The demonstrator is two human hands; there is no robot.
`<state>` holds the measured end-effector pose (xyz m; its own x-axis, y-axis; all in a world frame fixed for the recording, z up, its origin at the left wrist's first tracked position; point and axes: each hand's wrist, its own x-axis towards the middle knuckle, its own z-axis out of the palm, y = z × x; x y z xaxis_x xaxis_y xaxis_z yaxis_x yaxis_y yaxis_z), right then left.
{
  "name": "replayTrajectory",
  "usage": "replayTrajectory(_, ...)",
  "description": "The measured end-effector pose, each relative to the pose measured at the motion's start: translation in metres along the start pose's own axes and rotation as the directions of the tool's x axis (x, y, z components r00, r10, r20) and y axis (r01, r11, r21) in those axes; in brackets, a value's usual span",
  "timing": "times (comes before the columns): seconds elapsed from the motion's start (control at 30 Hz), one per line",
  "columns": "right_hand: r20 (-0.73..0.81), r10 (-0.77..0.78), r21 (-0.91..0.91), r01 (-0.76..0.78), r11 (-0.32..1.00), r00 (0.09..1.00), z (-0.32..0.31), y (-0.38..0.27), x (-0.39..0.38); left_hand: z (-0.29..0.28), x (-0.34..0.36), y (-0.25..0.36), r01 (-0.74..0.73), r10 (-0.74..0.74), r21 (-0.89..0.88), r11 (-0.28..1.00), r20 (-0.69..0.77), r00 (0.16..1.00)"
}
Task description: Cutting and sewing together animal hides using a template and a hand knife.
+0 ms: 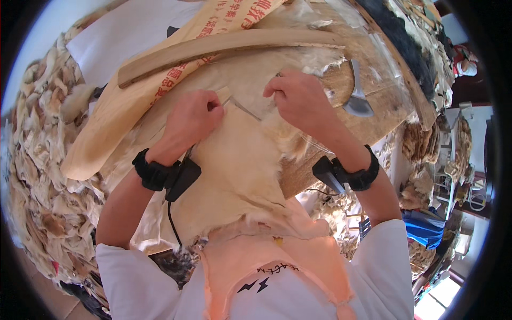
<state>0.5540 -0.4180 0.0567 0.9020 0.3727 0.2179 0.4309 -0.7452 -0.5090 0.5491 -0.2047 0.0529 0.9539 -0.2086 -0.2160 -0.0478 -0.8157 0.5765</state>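
Note:
A pale cream fur hide lies skin side up over the work board and drapes toward my body. My left hand is closed over its upper left part, fingers pinched at a small flap beside a narrow dark slit. Across that slit, my right hand is raised near the fluffy edge, fingertips pressed together. Whatever lies between those fingertips is too small to make out. To the right of my right hand, a metal blade with a curved, flared end rests on the board.
A long curved wooden bar lies across a yellowish printed roll beyond my hands. The wooden board extends to the right. Heaps of fur scraps fill the left side. A black cable hangs from my left wrist device.

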Motion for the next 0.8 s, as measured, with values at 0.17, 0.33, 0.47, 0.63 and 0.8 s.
replayTrajectory(0.17, -0.035, -0.004, 0.041, 0.005, 0.999, 0.999, 0.030, 0.007, -0.003, 0.000, 0.006, 0.000, -0.048, 0.047, 0.034, 0.998, 0.026, 0.999)
replayTrajectory(0.33, -0.034, -0.036, 0.074, 0.038, 0.996, 0.999, 0.043, -0.005, -0.009, 0.006, 0.007, -0.010, -0.068, 0.069, 0.030, 0.997, -0.043, 0.997)
replayTrajectory(0.47, -0.014, -0.002, 0.080, 0.003, 0.997, 1.000, 0.046, -0.008, -0.012, 0.006, 0.004, -0.009, -0.096, 0.099, 0.040, 0.995, -0.080, 0.992)
replayTrajectory(0.63, -0.019, -0.003, 0.075, 0.004, 0.997, 1.000, 0.048, -0.006, -0.013, 0.004, 0.013, 0.002, -0.249, 0.248, 0.014, 0.969, -0.146, 0.958)
replayTrajectory(0.8, -0.049, -0.002, 0.110, 0.008, 0.994, 0.999, 0.051, -0.005, -0.014, 0.015, 0.026, -0.010, -0.606, 0.607, 0.038, 0.795, -0.068, 0.792)
